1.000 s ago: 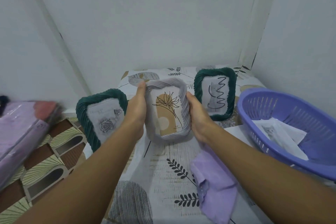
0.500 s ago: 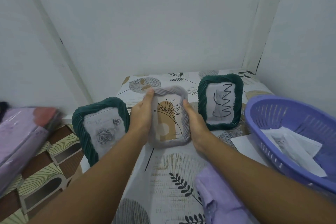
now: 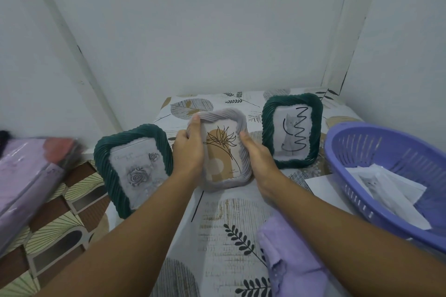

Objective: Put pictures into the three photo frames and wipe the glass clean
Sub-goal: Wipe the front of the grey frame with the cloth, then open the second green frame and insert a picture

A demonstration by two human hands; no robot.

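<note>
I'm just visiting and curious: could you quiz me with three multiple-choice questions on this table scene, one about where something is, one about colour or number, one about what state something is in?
1. Where do the loose paper prints lie?
A. in the purple basket
B. on the floor
C. under the cloth

2. How many dark green frames stand on the table?
A. one
B. two
C. three

3. What of the grey frame?
A. lying face down
B. empty
C. held by both hands

Answers: 1 A, the prints rest inside the basket. 2 B, the rose frame and the cat frame are green. 3 C, the left hand and right hand grip its sides.
</note>
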